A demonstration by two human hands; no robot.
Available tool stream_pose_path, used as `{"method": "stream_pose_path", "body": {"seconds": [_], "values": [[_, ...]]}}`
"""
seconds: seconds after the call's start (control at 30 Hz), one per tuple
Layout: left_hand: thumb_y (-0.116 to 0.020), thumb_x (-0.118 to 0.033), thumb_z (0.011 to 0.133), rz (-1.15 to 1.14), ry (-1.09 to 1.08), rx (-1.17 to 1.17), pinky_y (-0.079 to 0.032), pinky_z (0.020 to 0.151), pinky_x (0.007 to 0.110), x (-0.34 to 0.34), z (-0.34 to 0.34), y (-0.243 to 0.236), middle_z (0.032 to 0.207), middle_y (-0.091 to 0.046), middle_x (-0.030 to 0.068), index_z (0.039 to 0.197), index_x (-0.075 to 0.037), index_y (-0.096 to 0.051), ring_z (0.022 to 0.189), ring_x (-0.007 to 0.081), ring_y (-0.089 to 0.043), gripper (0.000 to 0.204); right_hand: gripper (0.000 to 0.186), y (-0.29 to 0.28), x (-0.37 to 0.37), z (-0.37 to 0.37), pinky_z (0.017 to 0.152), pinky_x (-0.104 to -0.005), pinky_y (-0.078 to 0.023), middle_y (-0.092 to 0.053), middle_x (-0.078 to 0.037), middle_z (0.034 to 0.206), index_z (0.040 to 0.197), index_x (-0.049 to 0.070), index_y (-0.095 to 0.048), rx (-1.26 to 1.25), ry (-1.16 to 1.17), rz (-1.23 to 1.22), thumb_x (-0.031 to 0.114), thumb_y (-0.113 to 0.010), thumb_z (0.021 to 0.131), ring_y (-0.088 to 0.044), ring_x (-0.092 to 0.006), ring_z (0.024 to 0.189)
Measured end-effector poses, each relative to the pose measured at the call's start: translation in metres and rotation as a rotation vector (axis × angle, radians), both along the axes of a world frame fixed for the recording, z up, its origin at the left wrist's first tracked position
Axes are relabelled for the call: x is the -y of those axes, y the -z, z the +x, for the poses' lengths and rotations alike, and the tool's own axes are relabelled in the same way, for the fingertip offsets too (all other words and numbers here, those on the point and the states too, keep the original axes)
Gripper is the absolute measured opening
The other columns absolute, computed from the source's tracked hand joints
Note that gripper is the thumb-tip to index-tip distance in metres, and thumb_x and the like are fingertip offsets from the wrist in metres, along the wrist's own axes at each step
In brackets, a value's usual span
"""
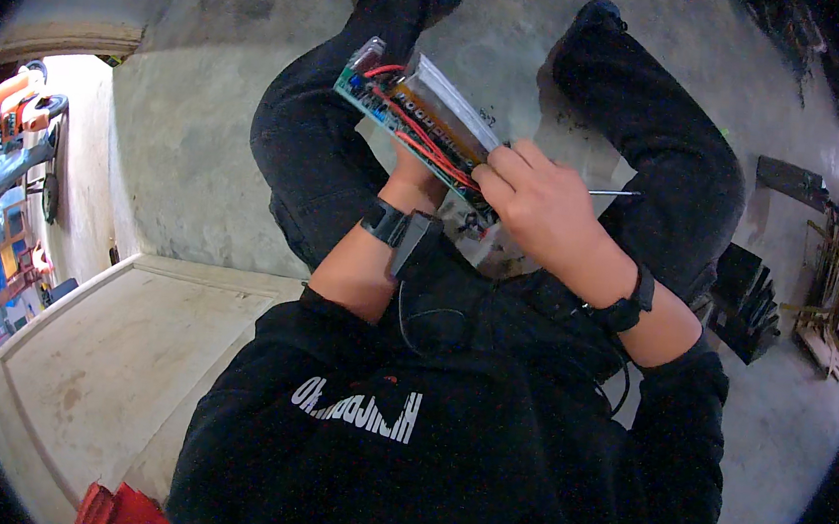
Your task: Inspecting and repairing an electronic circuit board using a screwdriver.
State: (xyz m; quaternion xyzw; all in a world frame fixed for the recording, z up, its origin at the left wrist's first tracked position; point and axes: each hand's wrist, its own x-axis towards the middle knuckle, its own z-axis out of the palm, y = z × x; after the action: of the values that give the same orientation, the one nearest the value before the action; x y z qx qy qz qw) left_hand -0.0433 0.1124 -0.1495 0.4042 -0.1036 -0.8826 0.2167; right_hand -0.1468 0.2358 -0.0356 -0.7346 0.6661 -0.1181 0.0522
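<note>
I sit with my legs stretched out over a concrete floor. My left hand (pixel 415 179) holds a long green circuit board (pixel 414 122) from underneath; it carries red wires and a grey metal casing along its far side. My right hand (pixel 536 204) rests on the board's near end and grips a thin metal tool (pixel 613 193), whose tip sticks out to the right. Both wrists wear black bands.
A black finned metal block (pixel 747 303) lies on the floor by my right knee. Wooden and metal scraps (pixel 826 288) sit at the far right. A raised concrete step (pixel 134 337) is at my left, and a red object (pixel 118 513) lies at the lower left.
</note>
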Motion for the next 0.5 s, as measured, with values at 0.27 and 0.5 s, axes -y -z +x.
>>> {"method": "stream_pose_path", "body": {"seconds": [0.27,0.5], "values": [[-0.034,-0.046,0.102,-0.025,0.068,0.075,-0.043,0.103,0.049,-0.009,0.026,-0.03,0.133,-0.053,0.0125,0.134,-0.012,-0.047,0.121,0.0316,-0.052,0.049,0.038,-0.023,-0.018,0.009,0.06,-0.0456,-0.053,-0.068,-0.014,0.08,0.123,0.007,-0.056,0.329,0.225,0.25,0.021,-0.061,0.088,-0.066,-0.0348,0.066],[-0.034,-0.046,0.103,-0.034,0.104,0.034,-0.04,0.106,0.051,-0.008,0.033,-0.034,0.14,-0.049,0.0132,0.139,-0.012,-0.044,0.126,0.0329,-0.049,0.051,0.05,-0.034,-0.016,0.009,0.064,-0.0406,-0.053,-0.067,-0.016,0.081,0.133,0.011,-0.054,0.491,0.308,0.324,0.014,-0.068,0.084,-0.066,-0.0337,0.07]]}}
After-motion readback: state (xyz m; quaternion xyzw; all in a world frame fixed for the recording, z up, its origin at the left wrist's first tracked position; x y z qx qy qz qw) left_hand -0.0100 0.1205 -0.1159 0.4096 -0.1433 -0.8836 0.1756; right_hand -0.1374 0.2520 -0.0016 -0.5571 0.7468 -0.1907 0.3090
